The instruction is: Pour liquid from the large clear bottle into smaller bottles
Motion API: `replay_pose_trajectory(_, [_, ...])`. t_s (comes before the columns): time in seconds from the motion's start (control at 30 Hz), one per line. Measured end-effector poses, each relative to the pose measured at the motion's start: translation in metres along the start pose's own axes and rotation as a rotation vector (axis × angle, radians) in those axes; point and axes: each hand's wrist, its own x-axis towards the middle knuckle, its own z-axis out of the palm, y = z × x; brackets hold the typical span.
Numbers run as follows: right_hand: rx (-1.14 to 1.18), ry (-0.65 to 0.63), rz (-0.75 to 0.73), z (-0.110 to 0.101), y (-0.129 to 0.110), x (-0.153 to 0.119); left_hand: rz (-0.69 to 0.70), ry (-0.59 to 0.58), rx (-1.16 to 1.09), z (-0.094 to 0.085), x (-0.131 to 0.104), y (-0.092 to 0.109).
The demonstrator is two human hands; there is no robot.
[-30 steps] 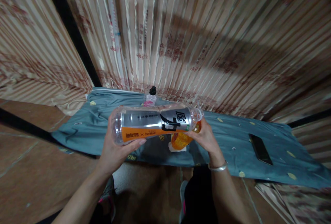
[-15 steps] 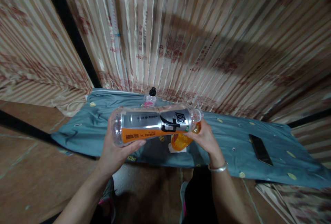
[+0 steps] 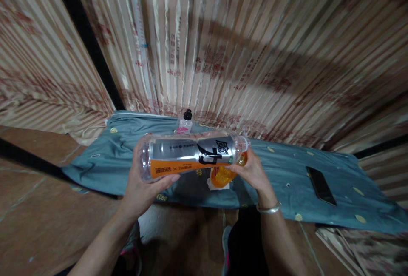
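Clear plastic bottle with a silver-and-orange label (image 3: 189, 150) is the landmark: held sideways above the blue-green cloth with yellow prints (image 3: 102, 152), long axis running left to right across the body, base at the left, neck at the right. Left hand (image 3: 142, 191) has its grip clamped round the base end, thumb along the near side. Right hand (image 3: 251, 172) is the one nearer the neck; its grip is closed on the upper part of the clear bottle of amber liquid (image 3: 222, 177), which sits below the landmark's neck end, on a white paper piece (image 3: 224, 187). Amber bottle's axis slants up to the right in this view, crosswise to the landmark; tilted or upright, hard to say from above. Neck area is partly blocked by fingers, so can't tell if the two bottles touch. Beyond the landmark: small clear bottle with black cap and pink-marked label (image 3: 185, 124). Well right of it: flat black phone (image 3: 321, 185), lying on the cloth. Silver bracelet (image 3: 269, 209) on the right wrist.
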Motion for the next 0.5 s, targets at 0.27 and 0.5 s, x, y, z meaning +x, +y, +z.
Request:
replay_pose_trajectory(0.27, [-0.010, -0.003, 0.000, -0.0001, -0.0009, 0.0000, -0.021, -0.020, 0.017, -0.0005, -0.0002, 0.0038])
replay_pose_trajectory(0.5, [0.006, -0.007, -0.010, -0.0004, -0.0039, -0.0001, 0.048, -0.002, 0.016, -0.0006, -0.0001, 0.0008])
